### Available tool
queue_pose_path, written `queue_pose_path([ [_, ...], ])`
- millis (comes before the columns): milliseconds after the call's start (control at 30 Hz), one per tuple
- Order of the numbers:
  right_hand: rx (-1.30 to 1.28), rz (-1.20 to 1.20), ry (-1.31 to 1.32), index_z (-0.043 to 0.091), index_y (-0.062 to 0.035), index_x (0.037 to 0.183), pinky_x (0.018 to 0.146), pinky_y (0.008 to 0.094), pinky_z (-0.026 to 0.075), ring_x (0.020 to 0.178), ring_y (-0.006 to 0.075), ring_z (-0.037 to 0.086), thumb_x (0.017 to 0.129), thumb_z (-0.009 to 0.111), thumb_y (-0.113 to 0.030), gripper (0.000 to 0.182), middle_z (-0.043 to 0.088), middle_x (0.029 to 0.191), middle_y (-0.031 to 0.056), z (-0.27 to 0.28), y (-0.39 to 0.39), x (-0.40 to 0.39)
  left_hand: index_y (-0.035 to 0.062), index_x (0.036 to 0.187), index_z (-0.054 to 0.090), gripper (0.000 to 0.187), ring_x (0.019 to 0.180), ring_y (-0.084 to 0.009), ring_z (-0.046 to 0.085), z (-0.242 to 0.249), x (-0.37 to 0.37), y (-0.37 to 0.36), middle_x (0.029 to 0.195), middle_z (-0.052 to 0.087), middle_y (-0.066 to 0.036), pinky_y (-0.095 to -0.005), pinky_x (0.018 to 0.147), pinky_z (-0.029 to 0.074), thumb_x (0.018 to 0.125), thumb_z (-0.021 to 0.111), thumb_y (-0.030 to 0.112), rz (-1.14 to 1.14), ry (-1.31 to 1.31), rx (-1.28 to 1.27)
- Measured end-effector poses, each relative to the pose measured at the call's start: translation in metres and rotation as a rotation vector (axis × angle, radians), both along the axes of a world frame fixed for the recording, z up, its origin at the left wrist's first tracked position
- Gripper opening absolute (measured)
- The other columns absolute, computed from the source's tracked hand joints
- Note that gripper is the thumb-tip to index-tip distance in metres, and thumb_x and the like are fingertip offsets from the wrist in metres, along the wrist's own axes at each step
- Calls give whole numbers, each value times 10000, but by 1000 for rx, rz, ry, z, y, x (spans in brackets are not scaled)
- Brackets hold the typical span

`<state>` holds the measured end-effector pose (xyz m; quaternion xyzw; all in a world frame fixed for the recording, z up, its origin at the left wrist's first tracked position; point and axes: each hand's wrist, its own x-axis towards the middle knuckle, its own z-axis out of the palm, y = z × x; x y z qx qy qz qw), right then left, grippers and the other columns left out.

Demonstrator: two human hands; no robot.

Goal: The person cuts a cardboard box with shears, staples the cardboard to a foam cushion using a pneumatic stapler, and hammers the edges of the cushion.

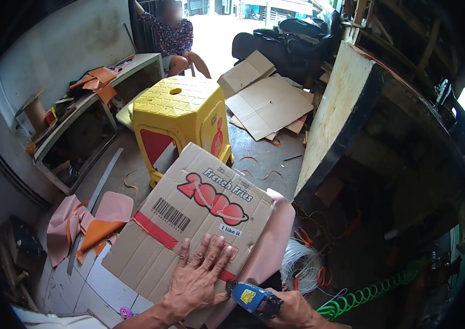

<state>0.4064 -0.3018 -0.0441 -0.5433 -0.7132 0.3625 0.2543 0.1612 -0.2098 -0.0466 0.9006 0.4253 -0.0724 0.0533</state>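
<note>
A printed cardboard piece with French fries lettering and a barcode lies tilted in front of me, over pink sheet material. My left hand rests flat on its lower part, fingers stretched out. In my right hand is a blue air staple gun, its dark nose at the cardboard's lower right edge beside my left thumb. The lower end of the cardboard and most of the right hand's grip are partly hidden.
A yellow plastic stool stands just beyond the cardboard. Pink and orange scraps and a metal ruler lie at left. A green coiled hose runs at right. More flat cardboard lies farther back, and a person sits behind.
</note>
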Motion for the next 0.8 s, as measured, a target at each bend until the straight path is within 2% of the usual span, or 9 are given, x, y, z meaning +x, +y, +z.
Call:
queue_pose_path([
  [33,-35,102,27,569,-40,1276,711,427,577,871,389,710,830,767,-213,517,696,985,231,-8,-1,13,163,1621,190,1004,1562,-335,-38,2,1,0,1693,82,-124,-616,1202,-104,857,484,745,19,-25,-8],
  [100,150,-69,121,696,32,1030,727,363,623,781,249,758,795,825,-264,399,746,862,142,-3,-3,30,158,1619,198,1037,1562,-335,-34,5,1,2,1691,88,-131,-615,1203,-97,836,497,767,10,6,0],
  [133,122,-117,85,688,54,1041,748,354,623,774,202,752,759,864,-274,467,747,869,125,-7,-10,49,138,1608,235,1043,1561,-345,-30,6,-1,4,1683,118,-147,-608,1204,-102,831,484,788,-10,-1,26],
  [233,61,-557,65,675,29,1002,671,386,585,754,324,751,756,842,-218,386,730,812,168,-65,-42,90,112,1594,278,1089,1559,-362,-8,10,-4,5,1670,159,-174,-598,1205,-101,811,441,851,-54,34,83],
  [300,128,-765,-212,679,29,980,655,426,560,755,390,727,759,794,-209,344,712,792,211,-81,-37,99,104,1584,298,1079,1552,-383,57,15,-6,8,1658,188,-189,-621,1206,-57,818,474,843,-48,-93,-41],
  [433,-39,-825,-360,689,31,937,685,456,547,783,432,704,747,748,-219,319,694,783,241,-110,-58,122,124,1542,399,991,1535,-401,147,42,-23,2,1626,282,-187,-661,1195,-6,831,535,800,-66,-217,-114],
  [533,-179,-1033,-163,710,22,866,704,458,542,777,400,721,721,725,-224,287,702,757,226,-110,-83,113,210,1371,620,768,1482,-390,312,71,-42,-25,1507,492,-135,-706,1180,31,832,587,756,-52,-109,24],
  [667,-121,-889,-73,707,34,849,685,436,554,723,338,741,731,758,-196,263,711,735,195,-88,-67,95,279,1247,702,586,1367,-298,508,62,-65,-63,1359,640,-34,-698,1186,98,812,691,671,-64,-261,-104],
  [800,71,-697,-16,700,17,820,650,407,566,679,297,742,764,776,-173,213,704,705,164,-41,-21,71,332,1342,643,576,1472,-326,366,66,-64,-61,1524,494,-87,-664,1185,140,792,735,477,-118,-298,-60],
])
